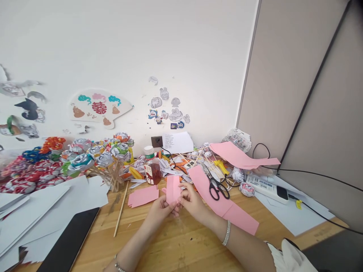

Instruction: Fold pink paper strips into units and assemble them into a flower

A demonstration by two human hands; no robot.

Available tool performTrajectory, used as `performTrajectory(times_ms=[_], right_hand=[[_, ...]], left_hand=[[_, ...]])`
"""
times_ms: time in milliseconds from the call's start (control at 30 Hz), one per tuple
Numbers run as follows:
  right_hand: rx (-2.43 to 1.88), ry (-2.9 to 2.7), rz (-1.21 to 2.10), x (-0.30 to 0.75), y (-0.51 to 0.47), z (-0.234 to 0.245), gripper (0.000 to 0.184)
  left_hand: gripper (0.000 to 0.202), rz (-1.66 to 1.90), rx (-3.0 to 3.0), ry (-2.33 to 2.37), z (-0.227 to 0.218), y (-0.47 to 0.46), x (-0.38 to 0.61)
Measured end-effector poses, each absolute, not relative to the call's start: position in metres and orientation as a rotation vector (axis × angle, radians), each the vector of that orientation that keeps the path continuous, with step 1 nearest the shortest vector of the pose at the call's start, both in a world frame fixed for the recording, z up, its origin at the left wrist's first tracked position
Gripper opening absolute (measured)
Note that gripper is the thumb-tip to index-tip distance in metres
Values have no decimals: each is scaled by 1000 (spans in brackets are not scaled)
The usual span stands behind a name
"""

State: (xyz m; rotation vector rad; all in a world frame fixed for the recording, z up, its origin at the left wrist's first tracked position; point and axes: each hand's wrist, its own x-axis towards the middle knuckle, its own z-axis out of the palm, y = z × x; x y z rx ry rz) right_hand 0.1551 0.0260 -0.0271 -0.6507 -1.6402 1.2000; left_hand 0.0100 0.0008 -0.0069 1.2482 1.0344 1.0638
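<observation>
Both hands hold a small pink paper strip [173, 189] upright over the wooden table [176, 245]. My left hand [162, 209] pinches its lower left edge. My right hand [193, 202] pinches its lower right edge, fingers closed on the paper. Another pink paper piece [142, 196] lies flat just left of the hands. A long pink strip [221, 206] lies to the right, with black-handled scissors [217, 185] resting on it.
Paper flowers on sticks [85, 156] pile at the left. White sheets [42, 211] and a black tablet [70, 241] lie at the near left. A wooden stick [120, 213], a small bottle [151, 170], scraps, a power strip [266, 185] and cables crowd the back and right.
</observation>
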Motion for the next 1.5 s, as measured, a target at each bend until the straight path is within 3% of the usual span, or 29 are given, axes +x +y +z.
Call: performTrajectory(times_ms=[267, 467, 600, 767, 1233, 1500], right_hand=[[-732, -1560, 1175, 161, 30, -21, 46], [-761, -1692, 1178, 163, 31, -22, 29], [-682, -1781, 1268, 160, 25, -19, 16], [-646, -1639, 1399, 161, 25, -14, 37], [-471, -1186, 1943, 159, 29, -22, 29], [-441, -1104, 2052, 159, 32, -25, 27]], left_hand=[[48, 915, 1226, 1058, -8, -2, 10], [46, 1109, 1378, 1272, -3, -2, 9], [41, 1249, 1517, 1340, -1, 1, 4], [35, 1168, 1630, 1309, -5, -2, 6], [36, 1113, 1403, 1089, -6, -9, 13], [38, 1104, 1402, 1086, -7, -8, 13]])
